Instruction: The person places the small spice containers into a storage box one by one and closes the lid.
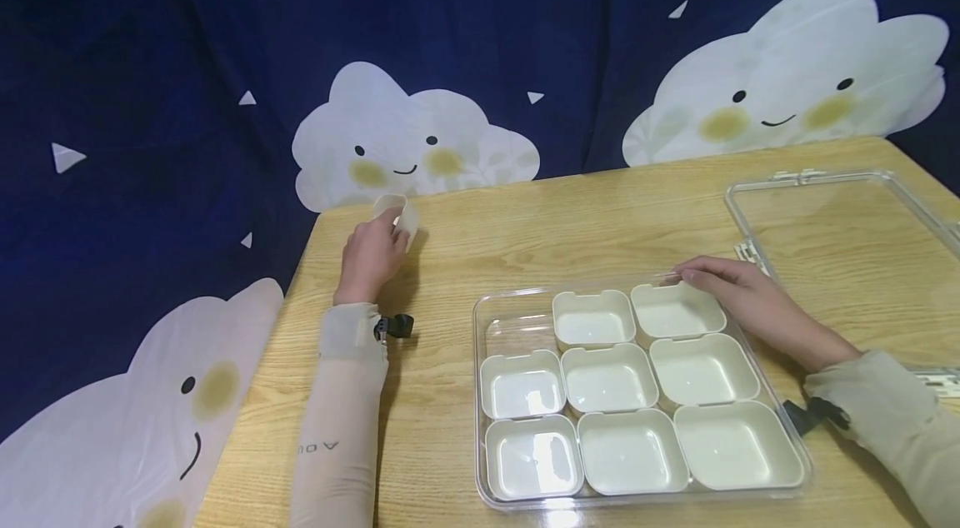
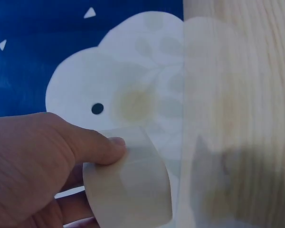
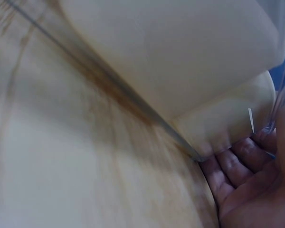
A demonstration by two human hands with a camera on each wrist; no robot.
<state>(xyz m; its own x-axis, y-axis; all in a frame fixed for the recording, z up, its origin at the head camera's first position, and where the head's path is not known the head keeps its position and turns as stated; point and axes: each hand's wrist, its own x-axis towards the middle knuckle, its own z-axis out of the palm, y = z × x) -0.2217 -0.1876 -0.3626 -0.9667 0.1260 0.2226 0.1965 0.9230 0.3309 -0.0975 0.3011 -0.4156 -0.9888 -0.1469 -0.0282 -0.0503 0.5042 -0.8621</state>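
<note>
My left hand (image 1: pixel 371 259) holds a small cream plastic bin (image 1: pixel 406 220) near the table's back left corner. The thumb lies across the bin's wall (image 2: pixel 133 190) in the left wrist view, with the fingers on its other side. At front right is a clear plastic box (image 1: pixel 478 395) holding several cream bins (image 1: pixel 622 453) in rows; its back left spot has no bin in it. My right hand (image 1: pixel 738 295) grips the box's far right corner, beside the back right bin (image 1: pixel 678 313). Its fingers (image 3: pixel 232 166) bend against the outside of the box in the right wrist view.
A clear lid-like frame with white latches (image 1: pixel 813 181) lies on the wooden table (image 1: pixel 525 236) to the right of the box. Behind and left of the table hangs a dark blue curtain (image 1: pixel 225 12) with smiling clouds.
</note>
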